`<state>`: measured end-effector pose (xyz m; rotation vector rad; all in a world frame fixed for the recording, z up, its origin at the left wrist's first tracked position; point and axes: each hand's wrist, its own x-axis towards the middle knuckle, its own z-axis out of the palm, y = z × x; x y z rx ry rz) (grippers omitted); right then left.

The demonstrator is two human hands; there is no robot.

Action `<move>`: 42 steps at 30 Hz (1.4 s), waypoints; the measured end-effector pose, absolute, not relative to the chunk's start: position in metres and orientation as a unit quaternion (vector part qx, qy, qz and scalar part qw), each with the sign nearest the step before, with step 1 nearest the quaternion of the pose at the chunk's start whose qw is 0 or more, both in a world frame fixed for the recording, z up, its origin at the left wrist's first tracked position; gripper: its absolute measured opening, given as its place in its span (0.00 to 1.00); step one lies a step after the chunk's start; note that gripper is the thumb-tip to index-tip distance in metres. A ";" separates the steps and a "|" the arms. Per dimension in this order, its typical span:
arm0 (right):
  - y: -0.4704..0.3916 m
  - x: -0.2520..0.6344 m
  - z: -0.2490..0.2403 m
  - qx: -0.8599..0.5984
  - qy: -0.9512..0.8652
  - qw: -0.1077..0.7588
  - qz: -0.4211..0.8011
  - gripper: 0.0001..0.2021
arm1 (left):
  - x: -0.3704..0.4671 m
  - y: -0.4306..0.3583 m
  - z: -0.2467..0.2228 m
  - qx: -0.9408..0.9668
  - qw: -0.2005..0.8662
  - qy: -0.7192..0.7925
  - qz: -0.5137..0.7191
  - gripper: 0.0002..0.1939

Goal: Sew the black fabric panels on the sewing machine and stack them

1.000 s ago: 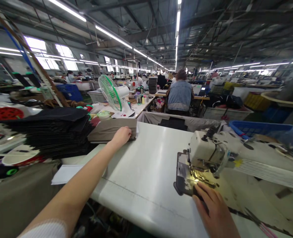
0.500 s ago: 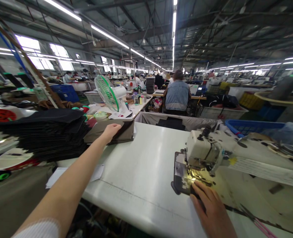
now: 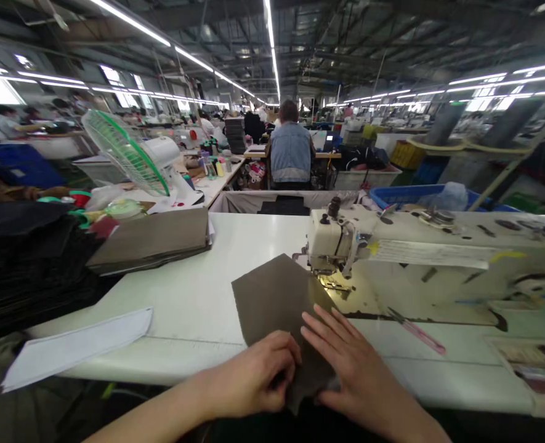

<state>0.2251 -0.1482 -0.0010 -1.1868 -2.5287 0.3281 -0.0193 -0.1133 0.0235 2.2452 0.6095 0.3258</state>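
Observation:
A grey-brown fabric piece lies on the white table in front of the sewing machine, its right edge close to the needle area. My left hand is closed in a pinch at the left side of the fabric's near end, which hangs at the table's front edge. Spread over the right part of the same piece, my right hand rests with fingers stretched out, the thumb low by the near end. Farther left, a stack of similar grey-brown pieces sits on the table.
Dark fabric is piled at the far left. A white paper strip overhangs the front edge. Pink-handled scissors lie right of my right hand. Behind are a green-and-white fan, a blue basket and a seated person.
My left hand has come back from the stack to the table's front, now with a fabric piece. My right hand has moved from beside the needle area onto that piece. The view has turned right.

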 end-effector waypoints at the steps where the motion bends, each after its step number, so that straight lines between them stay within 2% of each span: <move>1: -0.153 0.232 0.000 -0.432 -0.879 0.138 0.146 0.40 | -0.021 -0.121 0.027 0.876 0.404 0.235 0.116 0.13; 4: -0.166 0.252 0.008 -0.468 -0.850 0.112 0.216 0.39 | -0.031 -0.130 0.042 0.849 0.459 0.242 0.101 0.14; 6: -0.170 0.260 0.019 -0.462 -0.835 0.130 0.268 0.34 | -0.041 -0.128 0.050 0.826 0.493 0.251 0.108 0.13; 10: -0.156 0.255 0.040 -0.490 -0.751 0.246 0.367 0.14 | -0.054 -0.102 0.053 0.761 0.534 0.322 0.178 0.04; 12: -0.135 0.244 0.039 -0.541 -0.694 0.310 0.359 0.08 | -0.057 -0.080 0.046 0.722 0.514 0.397 0.239 0.06; 15: -0.099 0.223 0.021 -0.590 -0.647 0.364 0.318 0.10 | -0.055 -0.049 0.033 0.665 0.406 0.543 0.312 0.12; 17: -0.082 0.211 0.004 -0.599 -0.618 0.395 0.322 0.07 | -0.053 -0.036 0.026 0.638 0.354 0.615 0.300 0.17; 20: -0.077 0.203 -0.018 -0.619 -0.579 0.413 0.334 0.20 | -0.052 -0.034 0.021 0.665 0.346 0.623 0.222 0.21; 22: -0.086 0.205 -0.026 -0.619 -0.571 0.418 0.340 0.24 | -0.051 -0.041 0.019 0.698 0.337 0.603 0.187 0.18; 25: -0.102 0.212 -0.026 -0.612 -0.578 0.413 0.347 0.15 | -0.049 -0.055 0.017 0.722 0.297 0.601 0.171 0.12; 28: -0.109 0.215 -0.018 -0.618 -0.599 0.391 0.327 0.07 | -0.044 -0.065 0.018 0.716 0.255 0.627 0.173 0.12; 34: -0.102 0.208 -0.018 -0.601 -0.626 0.415 0.275 0.09 | -0.035 -0.069 0.018 0.708 0.174 0.673 0.125 0.09; 42: -0.102 0.203 -0.031 -0.601 -0.645 0.421 0.214 0.10 | -0.034 -0.068 0.014 0.706 0.159 0.684 0.093 0.08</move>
